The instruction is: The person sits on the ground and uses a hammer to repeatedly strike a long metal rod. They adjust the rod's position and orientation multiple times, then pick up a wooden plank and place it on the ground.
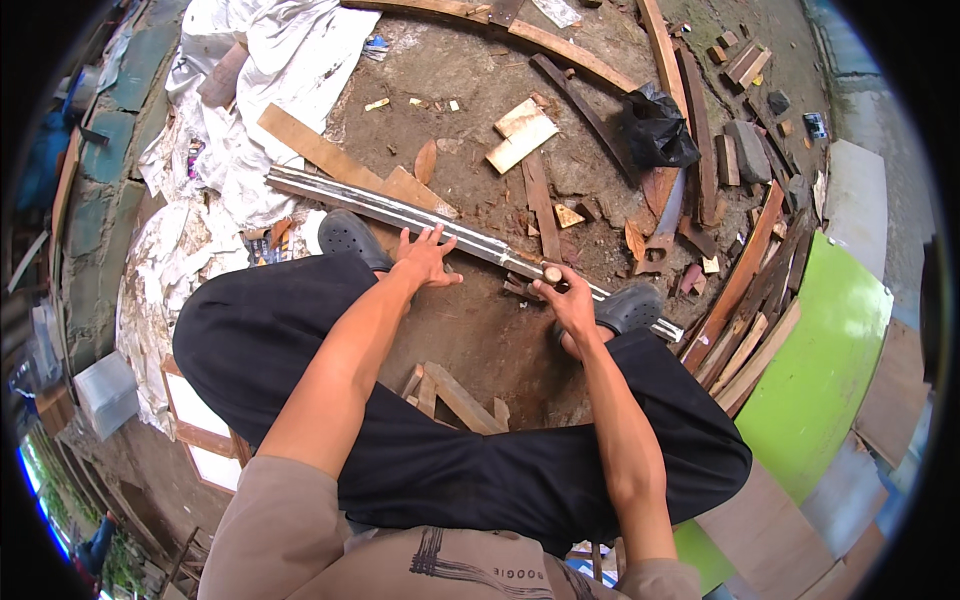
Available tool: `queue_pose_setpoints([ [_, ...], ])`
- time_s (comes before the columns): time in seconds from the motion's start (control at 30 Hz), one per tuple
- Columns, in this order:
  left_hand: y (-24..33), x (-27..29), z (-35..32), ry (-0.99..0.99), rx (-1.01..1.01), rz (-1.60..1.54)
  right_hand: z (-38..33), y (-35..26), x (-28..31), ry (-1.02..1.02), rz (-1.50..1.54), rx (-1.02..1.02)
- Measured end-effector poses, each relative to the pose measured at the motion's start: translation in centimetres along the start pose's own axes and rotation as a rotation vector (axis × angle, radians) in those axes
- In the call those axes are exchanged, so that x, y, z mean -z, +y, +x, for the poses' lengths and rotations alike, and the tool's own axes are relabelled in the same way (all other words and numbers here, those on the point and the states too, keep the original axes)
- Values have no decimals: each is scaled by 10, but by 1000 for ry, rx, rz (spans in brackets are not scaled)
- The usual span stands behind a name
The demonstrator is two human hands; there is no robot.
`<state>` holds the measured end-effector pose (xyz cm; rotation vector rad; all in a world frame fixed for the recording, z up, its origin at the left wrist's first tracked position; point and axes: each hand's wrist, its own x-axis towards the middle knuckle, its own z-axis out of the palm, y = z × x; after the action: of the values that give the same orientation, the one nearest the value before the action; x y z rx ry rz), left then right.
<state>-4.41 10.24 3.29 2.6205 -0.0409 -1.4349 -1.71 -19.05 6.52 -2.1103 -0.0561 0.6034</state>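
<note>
Bent knees in black trousers (300, 350) frame a long grey metal strip (400, 213) lying on bare dirt. Left hand (425, 258) presses it, fingers splayed; right hand (568, 305) grips what seems a wooden handle (552, 273).

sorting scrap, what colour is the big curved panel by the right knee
Bright green panel, head view.

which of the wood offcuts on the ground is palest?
The stacked pale offcuts on the bare dirt beyond the long metal strip, up and right of the left hand. They are cream; the other planks and scraps are brown or reddish.
</note>
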Motion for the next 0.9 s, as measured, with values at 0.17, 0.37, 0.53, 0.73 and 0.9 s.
queue_pose_setpoints([
  [0.17,-1,9,-2,-34,-22,-4,20,15,-11,-293,-232,67],
  [0.37,-7,12,-1,-54,-37,15,18,16,-42,-393,-174,79],
  [0.53,-10,3,1,-25,-48,5,24,5,-36,-95,172,-375],
  [0.73,-11,3,1,-13,-42,-18,50,-41,-17,63,323,-465],
  [0.9,-11,1,2,9,-46,-23,79,-76,-44,1,83,-499],
])
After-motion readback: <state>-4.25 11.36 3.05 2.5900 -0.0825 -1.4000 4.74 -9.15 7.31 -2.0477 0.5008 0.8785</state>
